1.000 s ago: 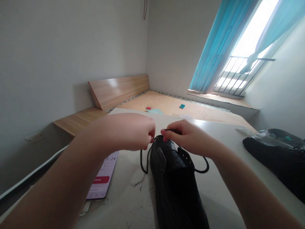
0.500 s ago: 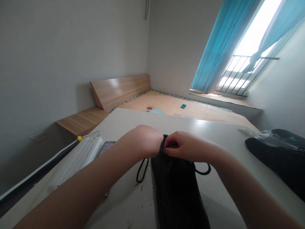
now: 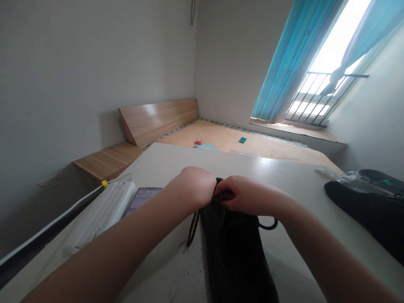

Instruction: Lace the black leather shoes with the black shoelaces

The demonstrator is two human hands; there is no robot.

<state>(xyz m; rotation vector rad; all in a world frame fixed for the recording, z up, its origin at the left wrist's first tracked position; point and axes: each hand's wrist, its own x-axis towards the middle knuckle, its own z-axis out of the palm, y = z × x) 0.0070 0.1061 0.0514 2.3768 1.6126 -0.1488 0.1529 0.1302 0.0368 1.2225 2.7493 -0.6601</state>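
A black shoe (image 3: 240,256) rests on the white table, its toe end toward me. My right hand (image 3: 243,191) is at the lacing near its far end, thumb and fingers pinched on a dark strand that looks like the shoelace. Bent sharply at the wrist, my left hand (image 3: 202,185) reaches over the same area from the left; its fingers are hidden behind the wrist. One black shoelace loop (image 3: 193,230) hangs on the left side of the shoe. Another lace loop (image 3: 269,225) sticks out on the right, below my right wrist.
A phone (image 3: 143,198) and a white power strip (image 3: 105,212) lie on the table (image 3: 170,160) at the left. At the right edge sits another black shoe (image 3: 366,210) with clear plastic on it. A bed (image 3: 268,145) with small items stands beyond.
The left shoelace loop has become narrower and shifted slightly right. My right fingers have moved a little, and more of the phone shows past my left forearm.
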